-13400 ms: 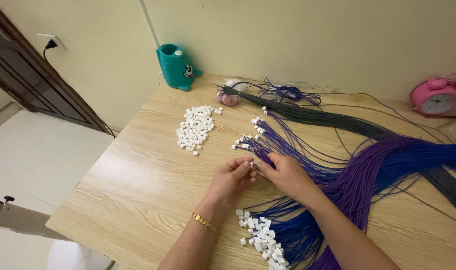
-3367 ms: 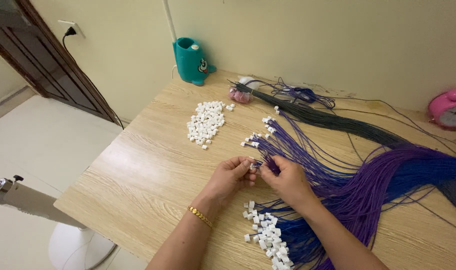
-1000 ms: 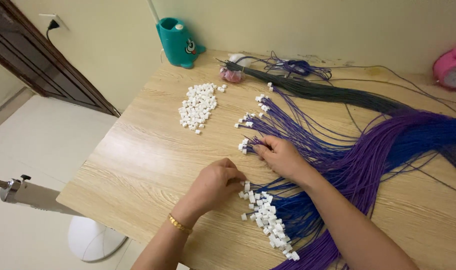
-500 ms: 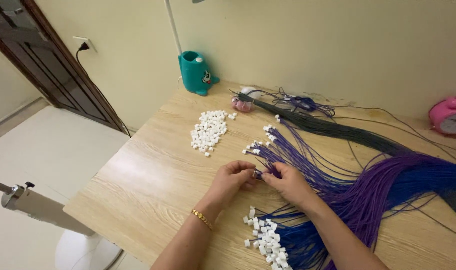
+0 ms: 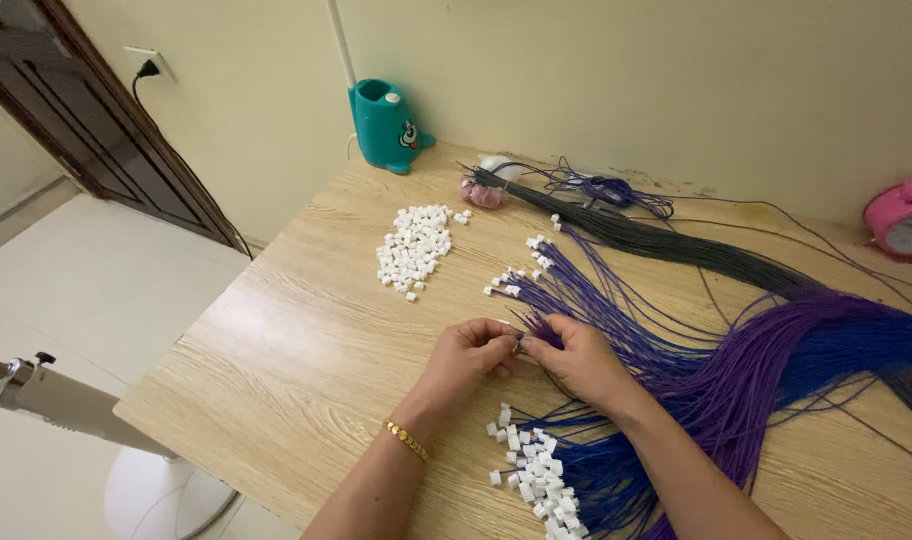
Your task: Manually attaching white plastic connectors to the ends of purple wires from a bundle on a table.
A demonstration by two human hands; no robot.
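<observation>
Hands joining wire ends at a wooden table

Left hand (image 5: 471,355) and right hand (image 5: 576,358) meet fingertip to fingertip, pinching a purple wire (image 5: 536,335) end between them; loose white plugs (image 5: 414,250) lie well beyond the left hand, finished plugged wires (image 5: 536,480) just below both wrists, table (image 5: 296,360) beneath

Even, soft indoor light, fairly bright. A pale sheen lies on the desk (image 5: 276,330) at its left part. Shadows under both hands are faint and short. Focus is sharp throughout; wide-angle lens bends the wall (image 5: 626,80) and desk edges slightly.
</observation>
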